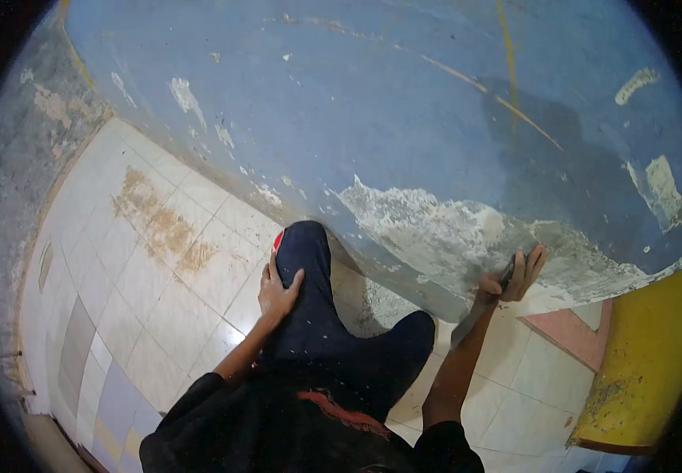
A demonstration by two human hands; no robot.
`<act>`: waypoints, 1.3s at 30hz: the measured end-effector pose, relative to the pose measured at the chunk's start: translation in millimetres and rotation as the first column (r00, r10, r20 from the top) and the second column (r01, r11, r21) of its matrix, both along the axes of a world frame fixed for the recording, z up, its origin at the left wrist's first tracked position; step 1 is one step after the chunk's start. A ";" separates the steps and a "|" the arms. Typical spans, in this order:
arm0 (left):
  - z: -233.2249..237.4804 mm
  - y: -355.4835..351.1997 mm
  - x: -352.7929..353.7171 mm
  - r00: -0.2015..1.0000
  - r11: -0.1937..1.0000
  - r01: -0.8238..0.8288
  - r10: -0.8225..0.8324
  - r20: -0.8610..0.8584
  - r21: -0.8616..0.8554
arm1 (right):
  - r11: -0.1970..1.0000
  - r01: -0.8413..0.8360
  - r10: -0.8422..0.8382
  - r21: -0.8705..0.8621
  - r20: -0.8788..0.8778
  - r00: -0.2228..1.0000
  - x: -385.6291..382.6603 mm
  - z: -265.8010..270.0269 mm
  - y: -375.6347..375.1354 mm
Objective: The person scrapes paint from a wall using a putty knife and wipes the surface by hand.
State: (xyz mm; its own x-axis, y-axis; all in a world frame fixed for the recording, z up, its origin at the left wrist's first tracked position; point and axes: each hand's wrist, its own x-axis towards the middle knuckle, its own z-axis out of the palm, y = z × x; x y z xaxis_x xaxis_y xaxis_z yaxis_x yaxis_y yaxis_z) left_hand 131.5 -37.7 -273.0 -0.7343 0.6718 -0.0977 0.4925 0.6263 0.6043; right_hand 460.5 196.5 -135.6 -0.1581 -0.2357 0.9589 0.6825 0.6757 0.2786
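Note:
My right hand is closed around the dark handle of a flat-bladed tool, close to the lower part of the wall. The grey blade points back along my forearm; its exact kind I cannot make out. Beside that hand is a rough patch of bare plaster where the blue paint is gone. My left hand rests on my bent knee in dark trousers, thumb and fingers apart, holding nothing.
The blue wall has several chipped spots and scratches. Brown dust lies on the white tile floor, and pale crumbs lie at the wall's foot. A yellow surface stands at right, a grey wall at left.

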 end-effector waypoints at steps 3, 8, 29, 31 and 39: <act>-14.4 5.3 -12.5 0.999 0.999 0.035 -0.036 0.025 0.035 | 0.969 0.163 -0.124 -0.185 0.204 0.971 60.7 -33.1 4.6; -15.9 5.5 -35.3 0.996 0.997 0.070 -0.071 0.049 0.034 | 0.971 0.109 -0.081 -0.212 0.140 0.987 21.3 -18.8 -2.0; -15.1 14.8 -17.7 0.997 0.998 0.062 -0.062 0.046 -0.015 | 0.682 0.062 -0.214 -0.729 -0.118 0.970 -1.6 -27.9 -65.9; -13.9 18.1 -16.4 0.998 0.999 0.044 -0.043 0.036 -0.031 | 0.579 0.119 -0.277 -0.806 -0.057 0.959 -8.4 -17.0 -74.3; -12.5 22.7 -11.4 0.763 0.948 0.234 -0.316 -0.564 -0.214 | 0.560 -0.078 -0.147 -0.825 -0.191 0.971 -30.8 -5.0 -94.5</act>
State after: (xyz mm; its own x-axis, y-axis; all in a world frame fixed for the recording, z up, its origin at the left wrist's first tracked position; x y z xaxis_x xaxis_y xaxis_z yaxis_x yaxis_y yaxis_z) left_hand 120.1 -15.0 -285.5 -0.4620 0.8657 0.1925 0.8865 0.4576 0.0696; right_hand 429.7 102.0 -140.5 0.0835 0.6728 0.7351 0.6734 0.5057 -0.5393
